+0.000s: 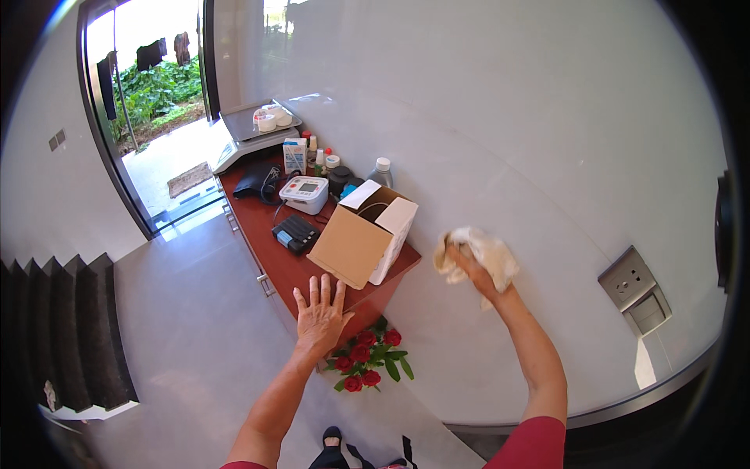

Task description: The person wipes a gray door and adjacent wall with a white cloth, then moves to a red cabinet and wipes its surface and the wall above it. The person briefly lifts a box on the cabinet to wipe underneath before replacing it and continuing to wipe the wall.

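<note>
My right hand (469, 267) grips a crumpled cream cloth (489, 255) against the glossy light wall (527, 146), to the right of the cabinet. Flat on the near end of the reddish-brown wooden cabinet (252, 220) rests my left hand (321, 313), fingers spread, holding nothing. Just beyond its fingertips stands an open cardboard box (354, 243) with its flaps up. A blood pressure monitor (304, 192), its dark cuff (258, 180) and a black battery charger (295, 233) lie farther along the cabinet top.
Red roses (360, 353) with green leaves are below the cabinet's near end. A weighing scale (255, 138) holding white rolls, a small carton (295, 155) and several bottles (381, 170) crowd the far part. A socket plate (628, 281) is on the wall; dark steps (76, 334) are at left.
</note>
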Motion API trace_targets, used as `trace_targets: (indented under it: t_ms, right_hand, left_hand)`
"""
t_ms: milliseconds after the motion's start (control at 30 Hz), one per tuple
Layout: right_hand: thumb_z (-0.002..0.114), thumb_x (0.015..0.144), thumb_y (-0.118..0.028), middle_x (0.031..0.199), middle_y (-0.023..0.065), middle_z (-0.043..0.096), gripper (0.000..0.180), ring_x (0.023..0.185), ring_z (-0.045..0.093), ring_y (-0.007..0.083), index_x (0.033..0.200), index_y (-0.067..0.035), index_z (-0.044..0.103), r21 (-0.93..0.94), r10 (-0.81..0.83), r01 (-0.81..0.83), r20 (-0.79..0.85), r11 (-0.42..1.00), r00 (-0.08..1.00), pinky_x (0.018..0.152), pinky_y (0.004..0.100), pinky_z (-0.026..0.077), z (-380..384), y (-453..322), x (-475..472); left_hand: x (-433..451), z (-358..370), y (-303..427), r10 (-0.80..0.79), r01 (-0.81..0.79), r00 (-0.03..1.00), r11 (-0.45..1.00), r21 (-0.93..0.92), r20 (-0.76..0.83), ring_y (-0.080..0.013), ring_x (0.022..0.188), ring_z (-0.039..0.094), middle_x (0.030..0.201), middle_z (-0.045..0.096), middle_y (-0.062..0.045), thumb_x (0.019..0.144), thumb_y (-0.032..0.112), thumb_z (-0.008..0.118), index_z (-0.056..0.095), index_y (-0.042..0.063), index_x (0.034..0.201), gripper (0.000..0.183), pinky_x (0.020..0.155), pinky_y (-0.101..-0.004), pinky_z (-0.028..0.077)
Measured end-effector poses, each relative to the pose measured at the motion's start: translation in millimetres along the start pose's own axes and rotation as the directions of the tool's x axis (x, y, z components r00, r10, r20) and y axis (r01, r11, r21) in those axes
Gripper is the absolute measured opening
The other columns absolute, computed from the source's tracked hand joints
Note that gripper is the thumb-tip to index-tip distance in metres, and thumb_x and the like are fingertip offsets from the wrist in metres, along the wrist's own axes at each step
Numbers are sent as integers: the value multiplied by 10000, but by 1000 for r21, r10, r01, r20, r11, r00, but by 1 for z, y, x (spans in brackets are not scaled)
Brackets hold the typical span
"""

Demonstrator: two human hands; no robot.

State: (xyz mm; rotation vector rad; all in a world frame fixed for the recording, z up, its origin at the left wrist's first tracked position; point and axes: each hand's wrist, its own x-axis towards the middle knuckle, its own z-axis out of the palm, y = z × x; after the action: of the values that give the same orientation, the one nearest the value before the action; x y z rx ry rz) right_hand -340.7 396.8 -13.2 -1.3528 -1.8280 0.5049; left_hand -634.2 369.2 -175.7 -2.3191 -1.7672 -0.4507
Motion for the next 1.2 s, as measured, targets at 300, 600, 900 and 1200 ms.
trace_targets:
  t_ms: [300,600,900,1200]
  right_hand:
    - [683,836,-220,783,90,647,190,714,608,240,926,-55,654,-469,-460,348,-146,812,876,645,348,476,-11,20,9]
    - [691,834,-166,857,61,666,178,784,625,176,983,-69,679,-422,-103,14,-188,907,977,710,304,484,-107,26,-157]
    - [659,842,-116,987,93,660,155,909,613,264,982,-53,679,-647,-108,-88,-258,757,960,824,375,469,-144,50,-252]
    - [644,860,-177,926,101,657,133,843,608,268,930,-75,690,-170,-72,23,-289,985,955,792,394,462,-87,39,-137]
  left_hand:
    - [4,1,2,20,-21,1000,1000,-21,-6,-390,1340,309,1444,347,-189,861,479,579,393,98,1400,686,1027,-662,236]
    - [2,3,-1,19,-19,1000,999,-45,-21,-393,1336,316,1439,360,-197,863,463,581,381,91,1406,688,1030,-659,232]
    - [0,6,1,9,-10,1000,999,-36,-16,-400,1342,297,1443,349,-189,871,500,551,351,121,1427,702,1028,-667,227]
    - [1,0,5,-45,45,998,999,-17,-32,-375,1340,317,1438,368,-170,872,524,535,393,140,1412,677,1043,-653,222]
